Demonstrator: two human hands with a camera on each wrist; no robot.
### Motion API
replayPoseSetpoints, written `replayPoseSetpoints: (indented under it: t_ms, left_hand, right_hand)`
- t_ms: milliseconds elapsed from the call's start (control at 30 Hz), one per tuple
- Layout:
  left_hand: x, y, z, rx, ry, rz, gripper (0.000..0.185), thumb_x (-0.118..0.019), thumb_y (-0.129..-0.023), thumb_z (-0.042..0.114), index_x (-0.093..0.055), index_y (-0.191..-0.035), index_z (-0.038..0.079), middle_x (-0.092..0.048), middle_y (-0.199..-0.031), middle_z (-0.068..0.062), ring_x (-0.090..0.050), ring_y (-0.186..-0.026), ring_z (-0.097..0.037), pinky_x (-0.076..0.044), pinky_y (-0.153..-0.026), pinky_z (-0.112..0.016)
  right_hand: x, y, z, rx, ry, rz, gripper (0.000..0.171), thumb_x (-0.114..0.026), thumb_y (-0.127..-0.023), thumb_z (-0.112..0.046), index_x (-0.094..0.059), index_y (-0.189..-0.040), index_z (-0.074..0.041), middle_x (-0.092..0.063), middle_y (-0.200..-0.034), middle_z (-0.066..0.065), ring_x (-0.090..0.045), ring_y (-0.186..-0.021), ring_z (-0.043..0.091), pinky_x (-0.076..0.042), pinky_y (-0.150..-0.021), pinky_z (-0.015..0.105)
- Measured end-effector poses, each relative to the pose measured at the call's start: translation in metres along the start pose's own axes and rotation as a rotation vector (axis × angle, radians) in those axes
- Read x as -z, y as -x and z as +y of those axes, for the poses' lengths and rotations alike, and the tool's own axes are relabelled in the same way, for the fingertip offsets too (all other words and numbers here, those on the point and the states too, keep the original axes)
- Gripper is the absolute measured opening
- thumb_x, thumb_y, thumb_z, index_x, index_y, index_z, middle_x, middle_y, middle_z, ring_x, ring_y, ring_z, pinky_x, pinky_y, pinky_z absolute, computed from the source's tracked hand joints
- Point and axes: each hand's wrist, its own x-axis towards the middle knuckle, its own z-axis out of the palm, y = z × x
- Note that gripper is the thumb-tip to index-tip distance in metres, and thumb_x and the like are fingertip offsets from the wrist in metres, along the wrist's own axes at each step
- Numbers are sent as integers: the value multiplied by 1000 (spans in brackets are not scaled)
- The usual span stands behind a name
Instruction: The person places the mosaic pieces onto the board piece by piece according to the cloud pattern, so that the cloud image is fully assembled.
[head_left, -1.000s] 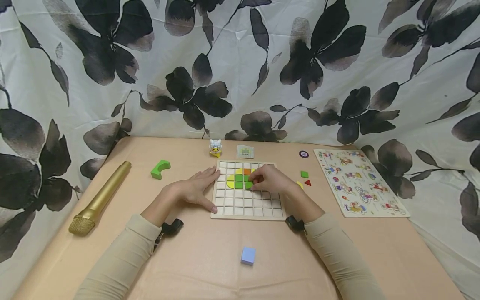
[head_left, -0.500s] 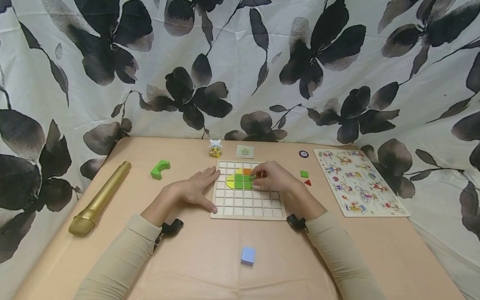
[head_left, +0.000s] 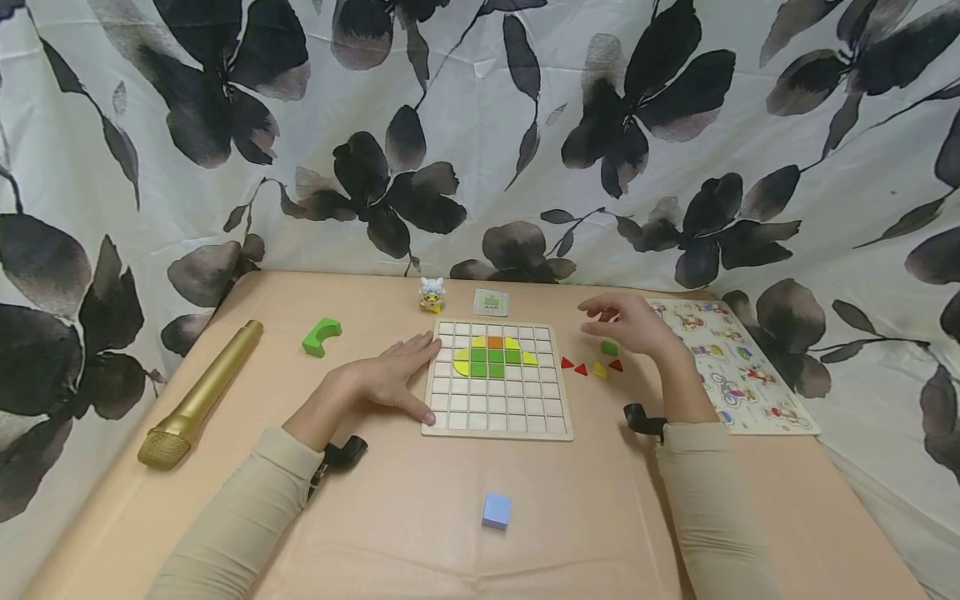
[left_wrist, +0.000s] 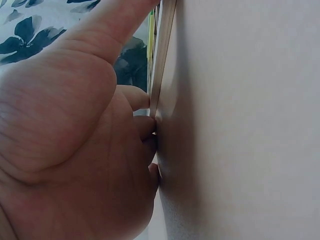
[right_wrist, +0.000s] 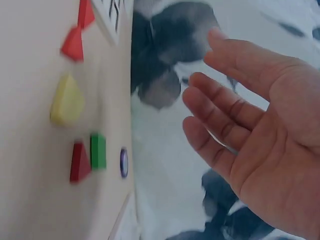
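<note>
left hand (head_left: 390, 379) flat against grid board (head_left: 497, 421); right hand (head_left: 633, 323) loose, empty; tan table (head_left: 405, 508), floral curtain (head_left: 480, 125).

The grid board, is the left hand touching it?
Touching. In the left wrist view the left hand has its fingertips against the edge of the wooden grid board; the head view shows the left hand at the board's left side.

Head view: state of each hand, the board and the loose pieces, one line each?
left hand: flat on the table, fingers straight, touching the board's left edge.
right hand: raised above the loose pieces, fingers relaxed, holding nothing.
grid board: flat, partly filled with green, yellow and orange pieces.
loose pieces: lying right of the board.
blue cube: untouched.
</note>
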Motion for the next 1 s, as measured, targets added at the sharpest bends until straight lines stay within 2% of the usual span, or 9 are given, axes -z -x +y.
replayPoseSetpoints:
  t_ms: [133,333,500,700,867,1000]
  left_hand:
    - [0,0,0,0,-4,-2,133,-84,-75,66,-9,-168,6,5,-176,-16,4,-163,-32,-3,-133,-54]
    - [0,-1,0,9,0,-8,134,-85,-74,66,-9,-168,7,5,-176,-16,5,-164,-32,-3,-133,-54]
    - [0,-2,0,15,4,-8,134,-85,-74,67,-9,-168,7,5,-176,-16,4,-163,-34,-4,-133,-55]
    - [0,-2,0,16,10,-8,135,-85,-73,67,-9,-168,7,5,-176,-16,4,-163,-34,-4,-133,-55]
    - [0,-2,0,18,11,-8,135,-85,-73,68,-9,-168,8,6,-176,-15,5,-163,-33,-3,-133,-54]
    - [0,-2,-1,22,2,-11,136,-84,-72,69,-9,-168,9,6,-176,-14,5,-163,-33,-3,-133,-54]
  right_hand:
    - [9,5,16,-80,10,-19,40,-76,-96,-19,-70,-134,-9,-68,-132,19,-62,-108,31,-53,-87,38]
    - [6,9,37,-172,76,-92,35,-68,-99,-12,-69,-133,-4,-68,-122,19,-63,-101,32,-54,-81,35]
    - [-1,7,45,-159,76,-129,30,-70,-96,-6,-72,-126,0,-73,-114,18,-61,-97,30,-51,-80,33]
    - [-6,6,46,-175,53,-148,25,-72,-95,-4,-74,-119,3,-74,-112,19,-58,-96,29,-50,-79,31]
    - [-8,5,46,-180,51,-129,17,-73,-94,-3,-74,-110,2,-72,-102,16,-58,-90,26,-49,-75,30]
    - [-9,3,49,-178,0,-99,10,-73,-94,-2,-71,-104,1,-69,-95,14,-60,-84,25,-51,-72,29]
